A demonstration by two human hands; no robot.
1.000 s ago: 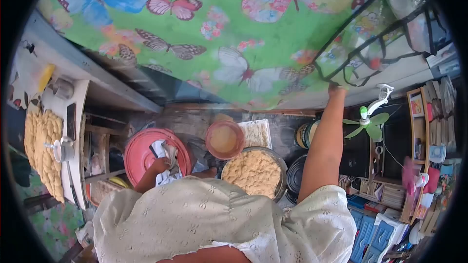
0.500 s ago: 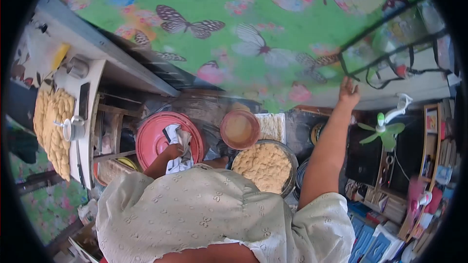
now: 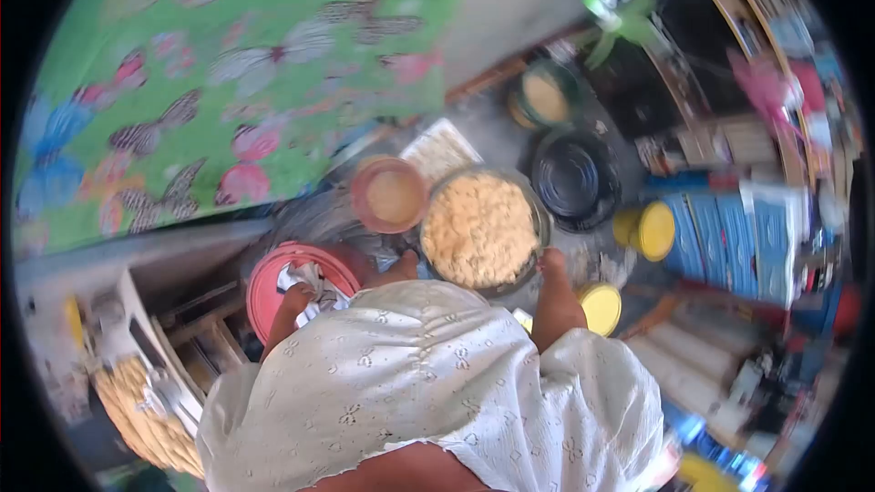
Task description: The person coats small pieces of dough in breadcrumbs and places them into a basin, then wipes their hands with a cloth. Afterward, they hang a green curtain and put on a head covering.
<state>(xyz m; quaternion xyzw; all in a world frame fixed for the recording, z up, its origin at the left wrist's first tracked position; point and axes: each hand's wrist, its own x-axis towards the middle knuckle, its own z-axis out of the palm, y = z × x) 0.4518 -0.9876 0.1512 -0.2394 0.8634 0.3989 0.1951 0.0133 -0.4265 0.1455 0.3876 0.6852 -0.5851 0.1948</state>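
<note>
My left hand (image 3: 299,297) is closed on a white cloth (image 3: 319,290) with dark markings, which lies bunched over a red plastic tub or lid (image 3: 266,281). My right hand (image 3: 552,264) hangs low beside the right rim of a wide bowl (image 3: 545,219); its fingers are blurred and foreshortened. Lumpy pale dough (image 3: 481,228) fills that bowl on the floor. Left of the bowl stands a reddish basin (image 3: 363,196) with something pale inside. Behind it lies a white tray (image 3: 444,148) with residue on it.
A dark round basin (image 3: 574,178) and a green tub (image 3: 547,96) stand beyond the bowl. Yellow buckets (image 3: 649,230) and blue packs (image 3: 720,232) are on the right. Shaped dough pieces (image 3: 137,415) cover a surface at lower left. A butterfly-print cloth (image 3: 200,91) spreads at upper left.
The view has turned to the right. My right arm has come down from its reach toward the hanging rack to beside the dough bowl. My left hand still holds the cloth.
</note>
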